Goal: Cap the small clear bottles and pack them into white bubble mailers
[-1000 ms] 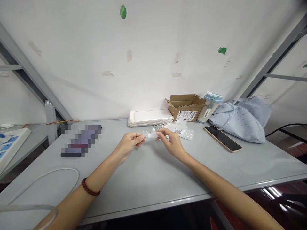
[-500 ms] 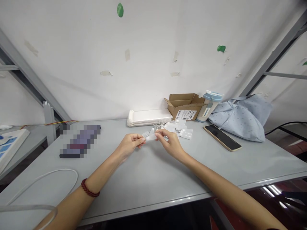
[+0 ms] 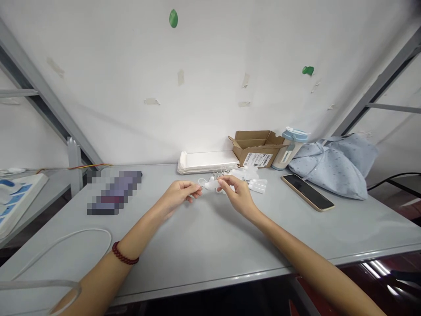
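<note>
My left hand and my right hand are raised just above the grey table, both pinched on one small translucent white plastic piece held between them. A thin loop sticks out of the piece towards the left. Right behind my right hand lies a heap of similar small white plastic pieces on the table. A dark red bead bracelet circles my left wrist.
At the back stand a stack of white trays, an open cardboard box and a blue-lidded cup. A phone and a pale blue cloth bag lie right. A blurred dark object and clear tubing lie left.
Both hands kept their pinch on the small piece and hardly moved. The view shifted slightly.
</note>
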{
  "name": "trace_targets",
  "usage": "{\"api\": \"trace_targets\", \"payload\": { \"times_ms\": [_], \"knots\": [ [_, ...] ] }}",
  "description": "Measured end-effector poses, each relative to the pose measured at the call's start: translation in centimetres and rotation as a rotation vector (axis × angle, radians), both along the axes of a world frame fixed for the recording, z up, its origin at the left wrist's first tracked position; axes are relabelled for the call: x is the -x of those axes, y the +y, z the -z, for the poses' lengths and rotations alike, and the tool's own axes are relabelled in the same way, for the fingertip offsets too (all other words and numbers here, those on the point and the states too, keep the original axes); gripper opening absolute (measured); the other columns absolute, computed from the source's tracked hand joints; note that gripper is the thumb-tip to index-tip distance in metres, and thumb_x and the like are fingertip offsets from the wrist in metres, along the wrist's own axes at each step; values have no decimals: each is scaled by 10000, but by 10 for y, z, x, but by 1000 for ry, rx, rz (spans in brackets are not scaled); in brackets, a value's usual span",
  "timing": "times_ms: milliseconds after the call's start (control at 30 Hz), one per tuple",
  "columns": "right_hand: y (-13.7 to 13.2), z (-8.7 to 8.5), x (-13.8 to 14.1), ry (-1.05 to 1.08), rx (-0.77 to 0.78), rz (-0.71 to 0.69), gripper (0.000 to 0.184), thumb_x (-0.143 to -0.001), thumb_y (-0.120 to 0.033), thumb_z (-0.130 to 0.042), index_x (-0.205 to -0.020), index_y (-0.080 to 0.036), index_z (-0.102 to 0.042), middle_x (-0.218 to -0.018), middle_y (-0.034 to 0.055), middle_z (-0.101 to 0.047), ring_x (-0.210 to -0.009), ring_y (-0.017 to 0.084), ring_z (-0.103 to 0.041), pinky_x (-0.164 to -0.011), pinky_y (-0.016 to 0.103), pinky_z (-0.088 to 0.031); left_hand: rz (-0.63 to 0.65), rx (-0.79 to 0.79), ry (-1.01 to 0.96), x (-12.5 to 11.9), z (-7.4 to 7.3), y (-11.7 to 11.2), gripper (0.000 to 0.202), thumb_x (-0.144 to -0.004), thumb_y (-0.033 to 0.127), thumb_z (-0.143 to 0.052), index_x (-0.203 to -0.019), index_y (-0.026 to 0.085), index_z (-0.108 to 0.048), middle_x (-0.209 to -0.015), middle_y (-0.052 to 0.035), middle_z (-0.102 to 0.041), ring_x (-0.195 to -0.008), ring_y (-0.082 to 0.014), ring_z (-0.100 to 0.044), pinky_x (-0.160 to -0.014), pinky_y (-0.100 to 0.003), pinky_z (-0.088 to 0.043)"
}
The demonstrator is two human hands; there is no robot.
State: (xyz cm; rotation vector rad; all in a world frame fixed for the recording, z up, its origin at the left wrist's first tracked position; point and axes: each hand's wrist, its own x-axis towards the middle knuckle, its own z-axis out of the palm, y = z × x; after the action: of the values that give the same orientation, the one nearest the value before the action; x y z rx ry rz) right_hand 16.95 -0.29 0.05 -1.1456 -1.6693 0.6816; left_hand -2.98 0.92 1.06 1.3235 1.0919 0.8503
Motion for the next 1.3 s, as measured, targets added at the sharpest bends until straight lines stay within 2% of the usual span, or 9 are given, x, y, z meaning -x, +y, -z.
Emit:
{"api": "trace_targets", "payload": {
  "times_ms": [133, 300, 467, 633, 800, 867, 967, 1100, 1300],
  "knots": [
    [-7, 5, 8, -1, 35, -15, 241, -851, -367, -487, -814, -165, -614, -666, 28, -648, -685, 143, -574, -489, 205, -353, 50, -51, 36, 2, -4, -2, 229, -708, 337, -613, -582, 149, -579, -622, -10, -569, -576, -111, -479, -606, -272, -400],
    [-7, 6, 10, -16, 26, -60, 237, -861, -361, -484, -815, -168, -614, -677, 21, -647, -681, 135, -577, -505, 204, -363, 149, -40, 137, 9, -10, -1, 221, -731, 338, -576, -619, 148, -597, -672, -25, -602, -617, -126, -514, -640, -278, -414],
    [5, 11, 4, -160, -73, -124, 259, -882, -365, -463, -998, -176, -597, -880, 51, -666, -826, 160, -598, -674, 263, -447, 349, -134, 399, 20, -15, 2, 242, -737, 383, -563, -656, 162, -624, -654, -5, -602, -603, -123, -498, -591, -244, -377],
    [13, 24, 3, -626, -279, -145, 450, -861, -417, -501, -1216, -141, -493, -1248, 174, -512, -1173, 273, -438, -933, 450, -385, 263, -239, 693, 27, -8, 10, 318, -741, 429, -519, -583, 160, -582, -571, 8, -557, -526, -115, -436, -515, -234, -312],
    [15, 35, 7, -972, -305, -147, 597, -857, -533, -434, -1313, -148, -421, -1408, 181, -358, -1333, 356, -214, -974, 607, -272, 190, -293, 906, 17, 8, 9, 358, -743, 482, -489, -563, 175, -524, -536, 2, -528, -512, -147, -466, -494, -253, -299],
    [16, 37, 7, -1005, -297, -147, 615, -863, -546, -407, -1324, -139, -407, -1400, 173, -378, -1328, 360, -223, -979, 617, -253, 93, -341, 981, 13, 16, 7, 341, -711, 519, -532, -678, 180, -553, -638, -18, -576, -591, -185, -528, -521, -263, -337],
    [17, 38, 7, -1014, -306, -138, 584, -875, -533, -393, -1294, -128, -437, -1350, 175, -443, -1269, 353, -318, -973, 595, -261, -57, -484, 980, 8, 27, 7, 476, -651, 504, -626, -988, 173, -558, -977, -96, -606, -897, -270, -561, -693, -321, -431],
    [16, 37, 6, -993, -346, -119, 513, -883, -498, -410, -1239, -136, -477, -1256, 175, -522, -1168, 310, -421, -958, 543, -279, 22, -716, 855, 0, 42, 9, 592, -749, 465, -578, -1267, 211, -446, -1296, -107, -479, -1175, -289, -418, -940, -413, -369],
    [18, 37, 7, -990, -389, -115, 466, -878, -473, -440, -1205, -146, -489, -1165, 159, -581, -1084, 309, -473, -934, 540, -285, 46, -744, 781, -4, 47, 18, 320, -836, 308, -466, -1115, 211, -592, -1154, -72, -610, -1079, -253, -499, -925, -404, -394]
  ]
}}
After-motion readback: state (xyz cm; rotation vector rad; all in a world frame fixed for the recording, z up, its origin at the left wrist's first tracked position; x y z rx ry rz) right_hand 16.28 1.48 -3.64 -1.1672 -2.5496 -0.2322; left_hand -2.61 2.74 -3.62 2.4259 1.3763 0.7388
